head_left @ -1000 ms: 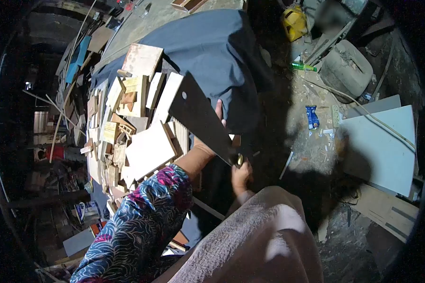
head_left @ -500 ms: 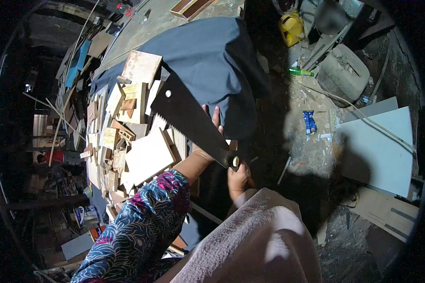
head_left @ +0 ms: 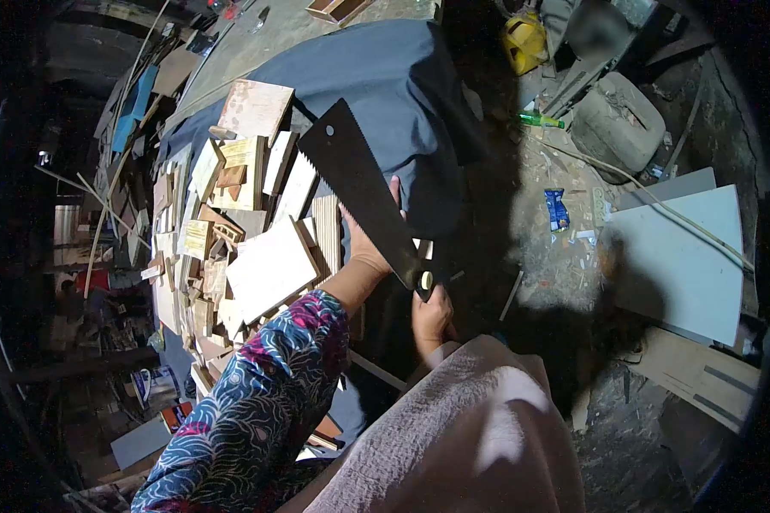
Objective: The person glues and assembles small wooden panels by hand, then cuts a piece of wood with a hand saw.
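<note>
My right hand (head_left: 432, 312) grips the handle of the saw (head_left: 359, 192), whose blade runs toward the upper left over my left hand (head_left: 364, 244), pressed flat on a wood strip (head_left: 325, 227).

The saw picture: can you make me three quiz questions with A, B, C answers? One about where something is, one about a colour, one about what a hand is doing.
1. Where is the green bottle?
A. On the ground at the upper right
B. On the pile of wood pieces
C. In the left hand

2. What colour is the saw blade?
A. Red
B. Black
C. White

3. What is the right hand doing?
A. Hanging open
B. Holding a cup
C. Closed around the saw's handle

Answers:
1. A, since the bottle lies on the dirty ground near the grey canister, away from the wood pieces.
2. B, since the toothed blade is dark black against the blue cloth.
3. C, since its fingers wrap the handle at the blade's lower end, while the left hand rests by the slatted wood behind the blade.
</note>
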`<state>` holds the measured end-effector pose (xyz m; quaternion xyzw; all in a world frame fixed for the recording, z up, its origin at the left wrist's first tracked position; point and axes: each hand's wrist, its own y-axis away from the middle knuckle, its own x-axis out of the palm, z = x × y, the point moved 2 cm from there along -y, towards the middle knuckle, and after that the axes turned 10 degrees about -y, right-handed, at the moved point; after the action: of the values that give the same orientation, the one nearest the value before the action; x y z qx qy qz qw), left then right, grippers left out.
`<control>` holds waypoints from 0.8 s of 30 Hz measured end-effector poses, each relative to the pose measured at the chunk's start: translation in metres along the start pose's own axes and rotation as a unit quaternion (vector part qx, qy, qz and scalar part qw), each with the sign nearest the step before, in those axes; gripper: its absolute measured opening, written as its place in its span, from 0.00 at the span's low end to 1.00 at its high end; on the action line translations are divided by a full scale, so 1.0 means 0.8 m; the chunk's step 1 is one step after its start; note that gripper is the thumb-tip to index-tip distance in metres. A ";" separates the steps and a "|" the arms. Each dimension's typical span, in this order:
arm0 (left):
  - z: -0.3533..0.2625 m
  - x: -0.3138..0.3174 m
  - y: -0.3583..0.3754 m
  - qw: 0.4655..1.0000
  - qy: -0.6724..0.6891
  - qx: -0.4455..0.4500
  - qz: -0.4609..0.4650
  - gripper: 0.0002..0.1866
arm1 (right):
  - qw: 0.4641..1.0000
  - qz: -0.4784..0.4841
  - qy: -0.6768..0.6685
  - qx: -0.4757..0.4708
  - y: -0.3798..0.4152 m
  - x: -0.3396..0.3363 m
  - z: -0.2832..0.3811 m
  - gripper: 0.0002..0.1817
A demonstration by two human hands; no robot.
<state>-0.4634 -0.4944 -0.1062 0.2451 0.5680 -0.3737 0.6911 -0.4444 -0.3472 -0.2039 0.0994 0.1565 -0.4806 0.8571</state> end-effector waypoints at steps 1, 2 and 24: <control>-0.001 -0.006 0.000 0.997 0.070 0.004 0.017 0.33 | 0.999 0.031 0.007 0.041 0.000 -0.004 0.008 0.13; -0.003 -0.013 -0.004 0.997 0.070 0.007 0.014 0.33 | 0.999 0.027 0.006 0.040 0.000 -0.009 0.022 0.13; -0.006 -0.010 0.004 0.998 0.011 -0.054 0.035 0.27 | 0.975 0.090 -0.048 0.199 0.002 -0.063 0.106 0.21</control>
<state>-0.4646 -0.4868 -0.0997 0.2312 0.5864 -0.3156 0.7093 -0.4533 -0.3339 -0.1063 0.2587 0.0063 -0.4271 0.8664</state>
